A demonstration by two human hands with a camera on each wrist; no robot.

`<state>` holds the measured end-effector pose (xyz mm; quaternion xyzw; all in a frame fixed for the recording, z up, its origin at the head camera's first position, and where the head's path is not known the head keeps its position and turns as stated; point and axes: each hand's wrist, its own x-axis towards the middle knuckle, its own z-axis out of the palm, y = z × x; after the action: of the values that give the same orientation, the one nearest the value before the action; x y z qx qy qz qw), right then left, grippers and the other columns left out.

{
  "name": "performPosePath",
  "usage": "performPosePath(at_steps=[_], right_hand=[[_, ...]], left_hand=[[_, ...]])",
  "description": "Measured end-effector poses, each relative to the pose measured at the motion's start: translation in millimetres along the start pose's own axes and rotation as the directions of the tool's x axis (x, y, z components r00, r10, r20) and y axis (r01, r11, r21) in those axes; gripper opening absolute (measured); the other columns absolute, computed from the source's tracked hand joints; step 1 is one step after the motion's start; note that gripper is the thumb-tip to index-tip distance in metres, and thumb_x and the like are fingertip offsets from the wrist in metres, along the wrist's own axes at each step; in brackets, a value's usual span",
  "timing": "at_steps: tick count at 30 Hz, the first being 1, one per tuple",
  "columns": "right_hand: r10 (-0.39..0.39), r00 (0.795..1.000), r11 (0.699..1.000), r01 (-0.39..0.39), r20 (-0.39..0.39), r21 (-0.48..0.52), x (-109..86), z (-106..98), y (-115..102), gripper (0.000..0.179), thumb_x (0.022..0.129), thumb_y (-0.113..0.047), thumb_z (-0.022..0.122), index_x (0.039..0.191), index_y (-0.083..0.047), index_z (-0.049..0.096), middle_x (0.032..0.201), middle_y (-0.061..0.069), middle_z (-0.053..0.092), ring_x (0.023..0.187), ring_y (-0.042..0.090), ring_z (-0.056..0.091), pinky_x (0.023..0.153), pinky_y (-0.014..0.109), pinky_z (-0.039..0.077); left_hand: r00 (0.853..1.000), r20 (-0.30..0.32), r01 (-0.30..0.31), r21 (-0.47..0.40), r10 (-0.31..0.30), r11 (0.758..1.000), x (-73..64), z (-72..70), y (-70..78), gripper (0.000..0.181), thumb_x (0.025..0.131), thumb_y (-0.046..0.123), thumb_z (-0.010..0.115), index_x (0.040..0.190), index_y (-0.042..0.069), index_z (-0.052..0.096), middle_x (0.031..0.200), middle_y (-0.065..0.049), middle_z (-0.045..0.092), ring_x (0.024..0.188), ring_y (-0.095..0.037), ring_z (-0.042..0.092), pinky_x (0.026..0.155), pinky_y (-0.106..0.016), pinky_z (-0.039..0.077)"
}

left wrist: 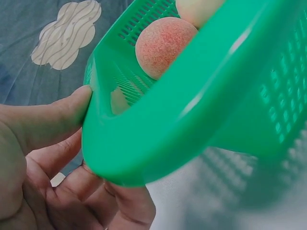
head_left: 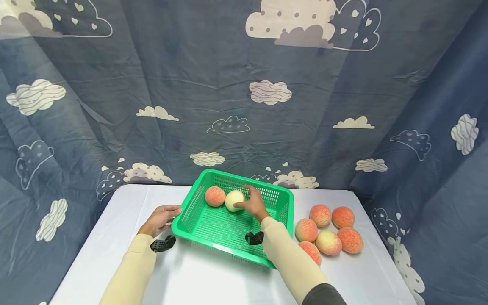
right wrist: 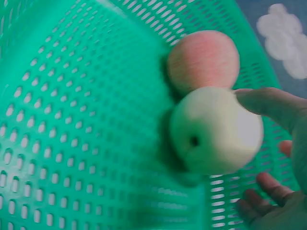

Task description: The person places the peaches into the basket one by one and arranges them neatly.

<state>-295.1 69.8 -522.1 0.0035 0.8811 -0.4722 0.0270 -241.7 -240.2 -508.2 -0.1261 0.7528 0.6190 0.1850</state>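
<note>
A green plastic basket [head_left: 228, 231] sits at an angle on the table. My left hand [head_left: 162, 219] holds its left corner, the thumb [left wrist: 72, 108] against the rim and the curled fingers [left wrist: 127, 203] below it. Inside, a pinkish-orange peach [head_left: 215, 196] and a pale cream peach [head_left: 234, 201] lie side by side near the far wall. My right hand [head_left: 254, 204] reaches in beside the pale peach. In the right wrist view its thumb [right wrist: 268, 103] overlaps the edge of that peach, while the other fingers [right wrist: 273, 189] are spread away from it.
Several peaches [head_left: 328, 242] lie grouped on the white table [head_left: 377, 271] to the right of the basket, partly behind the right sleeve [head_left: 291, 262]. A dark cloud-patterned curtain [head_left: 213, 93] hangs behind the table.
</note>
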Motion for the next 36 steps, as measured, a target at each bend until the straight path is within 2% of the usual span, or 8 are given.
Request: performPosePath(at_steps=[3,9,14,17,21,24,30,36], right_hand=[[-0.019,0.999,1.000,0.020,0.037,-0.024,-3.7,-10,-5,0.075,0.073,-0.018,0.086,0.136,-0.006,0.048,0.133,0.022,0.044,0.122,0.038,0.044,0.095,0.056,0.042],[-0.047,0.986,0.998,0.041,0.157,0.043,-19.1,-41,-14,0.073,0.076,-0.013,0.082,0.138,-0.004,0.045,0.136,0.026,0.040,0.126,0.042,0.041,0.096,0.057,0.040],[-0.072,0.968,0.994,0.049,0.240,0.100,-33.8,-71,-11,0.071,0.080,-0.012,0.079,0.140,-0.003,0.043,0.137,0.026,0.043,0.125,0.044,0.043,0.094,0.054,0.043],[-0.136,0.951,0.985,0.099,0.279,0.140,-41.1,-88,-6,0.065,0.082,-0.011,0.077,0.137,0.000,0.046,0.134,0.027,0.046,0.122,0.045,0.047,0.092,0.049,0.047],[-0.232,0.916,0.965,0.174,0.328,0.195,-50.4,-110,0,0.057,0.085,-0.009,0.074,0.134,0.005,0.048,0.129,0.028,0.050,0.116,0.046,0.052,0.088,0.042,0.051],[-0.258,0.902,0.958,0.192,0.347,0.212,-57.3,-125,5,0.055,0.085,-0.009,0.074,0.132,0.005,0.049,0.127,0.027,0.051,0.113,0.044,0.054,0.087,0.041,0.052],[-0.263,0.893,0.959,0.203,0.364,0.197,-70.7,-148,18,0.052,0.086,-0.011,0.074,0.131,0.000,0.051,0.127,0.023,0.053,0.112,0.040,0.055,0.088,0.039,0.052],[-0.254,0.905,0.960,0.193,0.341,0.203,-85.6,-166,29,0.047,0.087,-0.005,0.071,0.130,-0.001,0.053,0.125,0.025,0.053,0.112,0.047,0.052,0.086,0.037,0.051]], left_hand=[[1.000,0.007,-0.003,0.001,0.003,1.000,-0.5,-0.6,-0.9,0.044,0.099,0.017,0.055,0.136,-0.006,0.049,0.097,-0.002,0.067,0.083,-0.015,0.061,0.071,-0.031,0.052],[1.000,0.014,-0.010,-0.002,0.011,1.000,-2.6,2.6,1.4,0.044,0.099,0.017,0.055,0.136,-0.007,0.049,0.096,-0.002,0.067,0.081,-0.014,0.061,0.070,-0.031,0.052],[1.000,0.012,0.000,-0.001,0.000,1.000,-2.6,3.2,0.7,0.044,0.099,0.017,0.055,0.135,-0.007,0.049,0.098,-0.003,0.067,0.082,-0.015,0.060,0.071,-0.030,0.053],[1.000,0.013,0.005,-0.007,-0.005,1.000,-3.8,2.8,1.6,0.044,0.099,0.017,0.056,0.135,-0.007,0.049,0.097,-0.003,0.067,0.081,-0.014,0.061,0.070,-0.030,0.053],[1.000,0.025,-0.003,-0.009,0.003,1.000,-5.5,2.6,4.3,0.044,0.100,0.016,0.054,0.136,-0.008,0.047,0.095,-0.003,0.067,0.079,-0.013,0.061,0.068,-0.029,0.054],[1.000,0.030,-0.008,-0.005,0.008,1.000,-5.7,2.5,5.0,0.045,0.100,0.016,0.053,0.137,-0.009,0.046,0.095,-0.003,0.067,0.079,-0.013,0.060,0.068,-0.030,0.054],[1.000,0.030,0.000,-0.009,0.000,1.000,-8.1,1.1,6.9,0.045,0.099,0.019,0.057,0.135,-0.007,0.049,0.097,-0.004,0.067,0.082,-0.014,0.060,0.071,-0.029,0.054],[0.999,0.040,0.004,-0.020,-0.004,1.000,-10.3,0.3,8.3,0.046,0.098,0.020,0.059,0.134,-0.006,0.051,0.096,-0.003,0.066,0.082,-0.014,0.060,0.070,-0.029,0.053]])
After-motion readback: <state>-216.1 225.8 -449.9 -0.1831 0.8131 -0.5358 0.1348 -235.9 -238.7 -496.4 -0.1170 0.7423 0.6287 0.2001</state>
